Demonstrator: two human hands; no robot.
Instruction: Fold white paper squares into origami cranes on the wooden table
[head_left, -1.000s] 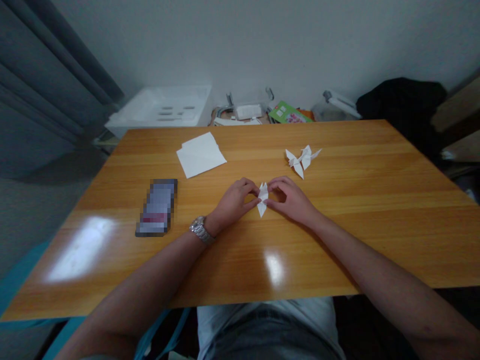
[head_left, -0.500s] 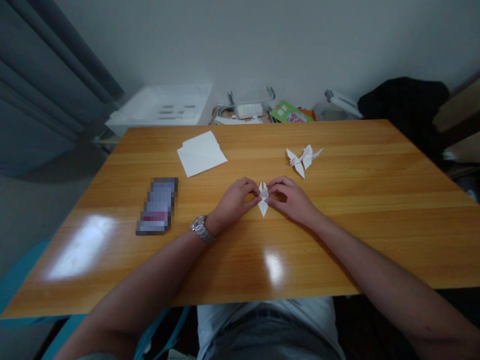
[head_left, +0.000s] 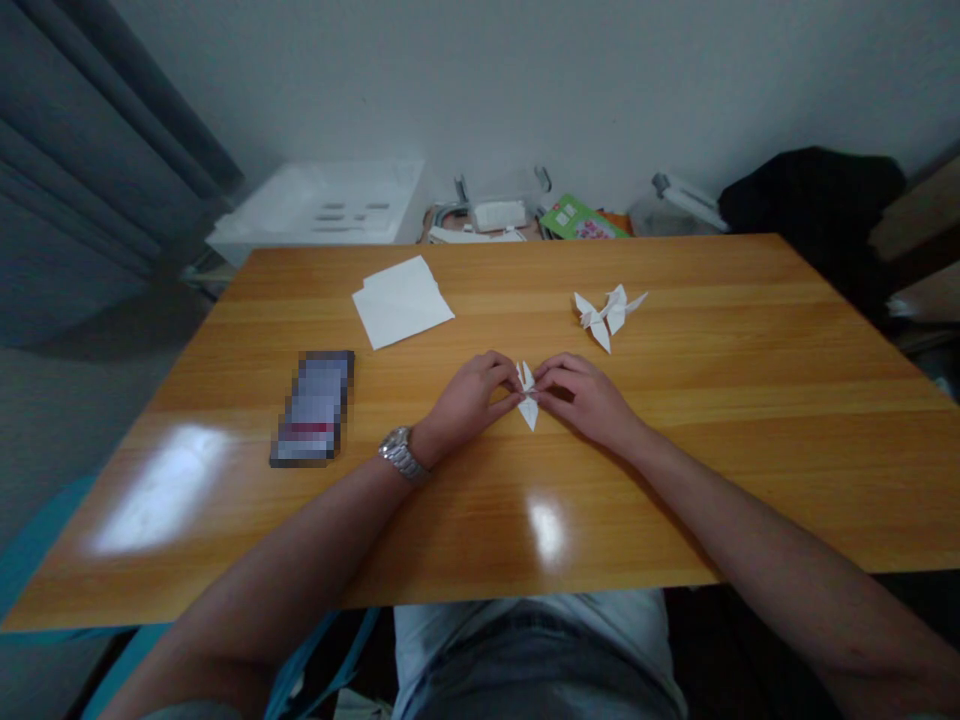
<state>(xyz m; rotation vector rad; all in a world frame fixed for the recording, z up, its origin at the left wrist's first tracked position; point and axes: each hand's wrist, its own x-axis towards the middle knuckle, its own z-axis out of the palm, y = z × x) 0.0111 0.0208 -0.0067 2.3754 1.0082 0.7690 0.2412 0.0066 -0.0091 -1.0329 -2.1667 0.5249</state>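
A small piece of folded white paper lies between my hands near the middle of the wooden table. It has a broad point toward me and two narrow points facing away. My left hand, with a metal watch on the wrist, pinches its left edge between thumb and fingers. On the other side, my right hand pinches the right edge. The fingertips of both hands almost meet over the paper's middle and hide part of it. Beyond my right hand sit folded paper cranes.
White paper sheets lie at the back left. A phone, its screen blurred, rests left of my left arm. Behind the table's far edge are a white tray, a green booklet and a black cloth-like object.
Both hands' fingertips have drawn closer together over the folded paper. The paper's near point has swung slightly to the right, and its middle looks narrower.
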